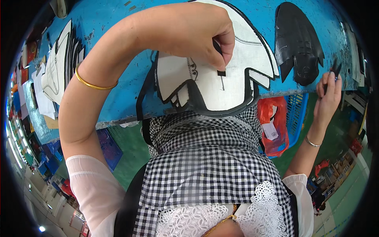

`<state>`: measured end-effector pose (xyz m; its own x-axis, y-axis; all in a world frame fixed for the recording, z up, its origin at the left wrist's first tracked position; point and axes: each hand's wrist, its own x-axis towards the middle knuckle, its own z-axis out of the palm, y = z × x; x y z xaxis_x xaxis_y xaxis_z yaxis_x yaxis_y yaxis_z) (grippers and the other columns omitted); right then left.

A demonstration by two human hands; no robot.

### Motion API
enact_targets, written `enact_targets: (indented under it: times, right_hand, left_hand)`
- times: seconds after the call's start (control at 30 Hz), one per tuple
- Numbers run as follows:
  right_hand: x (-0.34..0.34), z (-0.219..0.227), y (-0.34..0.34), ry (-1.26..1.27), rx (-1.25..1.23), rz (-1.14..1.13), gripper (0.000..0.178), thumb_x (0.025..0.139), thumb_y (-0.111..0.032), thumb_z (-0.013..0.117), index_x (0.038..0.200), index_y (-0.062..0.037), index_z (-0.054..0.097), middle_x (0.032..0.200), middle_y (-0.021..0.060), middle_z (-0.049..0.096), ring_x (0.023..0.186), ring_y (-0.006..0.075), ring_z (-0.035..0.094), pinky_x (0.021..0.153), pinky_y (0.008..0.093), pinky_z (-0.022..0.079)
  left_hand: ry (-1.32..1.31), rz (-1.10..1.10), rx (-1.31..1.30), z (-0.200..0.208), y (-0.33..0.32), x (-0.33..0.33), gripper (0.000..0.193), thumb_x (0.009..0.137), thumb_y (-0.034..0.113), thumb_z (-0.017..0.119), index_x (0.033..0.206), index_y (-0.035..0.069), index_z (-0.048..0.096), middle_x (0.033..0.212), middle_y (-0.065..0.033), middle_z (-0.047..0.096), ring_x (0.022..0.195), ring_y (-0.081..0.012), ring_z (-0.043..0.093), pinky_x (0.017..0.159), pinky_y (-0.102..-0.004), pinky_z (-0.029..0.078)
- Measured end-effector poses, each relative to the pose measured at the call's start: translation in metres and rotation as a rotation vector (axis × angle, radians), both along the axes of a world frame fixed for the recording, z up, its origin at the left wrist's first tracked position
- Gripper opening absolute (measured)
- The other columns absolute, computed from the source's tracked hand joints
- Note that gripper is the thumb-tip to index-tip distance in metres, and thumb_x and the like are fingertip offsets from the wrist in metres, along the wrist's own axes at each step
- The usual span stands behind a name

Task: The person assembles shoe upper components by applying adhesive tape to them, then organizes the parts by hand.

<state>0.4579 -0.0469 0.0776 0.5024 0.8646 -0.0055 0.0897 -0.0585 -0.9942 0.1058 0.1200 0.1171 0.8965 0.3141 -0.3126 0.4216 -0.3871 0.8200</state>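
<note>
A stack of cut shoe-upper pieces (221, 94), white-lined with black edges and stitch lines, lies at the table's near edge in front of me. My left hand (205, 35) reaches over it, thumb and fingers closed in a pinch on a small black strip (221, 73). The strip's lower end shows just above a short stitched line on the top piece. Off to the right, my right hand (329, 89) is closed around small dark snips (336, 68), their two points facing away from me. Its fingers partly hide the handle.
A black shoe-upper piece (298, 43) lies on the blue table (114, 108) between the stack and my right hand. More white-lined pieces (57, 67) stand stacked at the left. Below the table edge are a red plastic bag (272, 108) and a blue basket (297, 114).
</note>
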Motion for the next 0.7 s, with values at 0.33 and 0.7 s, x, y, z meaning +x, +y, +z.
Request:
enact_targets:
  times: [0.33,0.7]
  right_hand:
    - [-0.120,0.021,0.044,-0.733,0.162,0.924,0.017,0.079,-0.002,0.071,0.092,-0.0034,0.060,0.081,0.0080,0.063,0.066,0.0186,0.061,0.059,0.0284,0.048]
    - [-0.127,0.032,0.067,-0.925,0.146,1.212,0.024,0.070,-0.005,0.073,0.089,-0.0048,0.059,0.078,0.0080,0.060,0.072,0.0283,0.063,0.061,0.0376,0.050]
  left_hand:
    - [0.031,-0.024,0.173,0.005,-0.006,0.010,0.012,0.075,0.013,0.075,0.077,0.002,0.071,0.069,-0.0063,0.066,0.062,-0.0163,0.060,0.064,-0.0293,0.048]
    - [0.336,-0.015,0.099,0.036,0.020,0.005,0.029,0.079,0.025,0.068,0.084,-0.004,0.069,0.076,-0.0196,0.067,0.072,-0.0316,0.064,0.068,-0.0393,0.048]
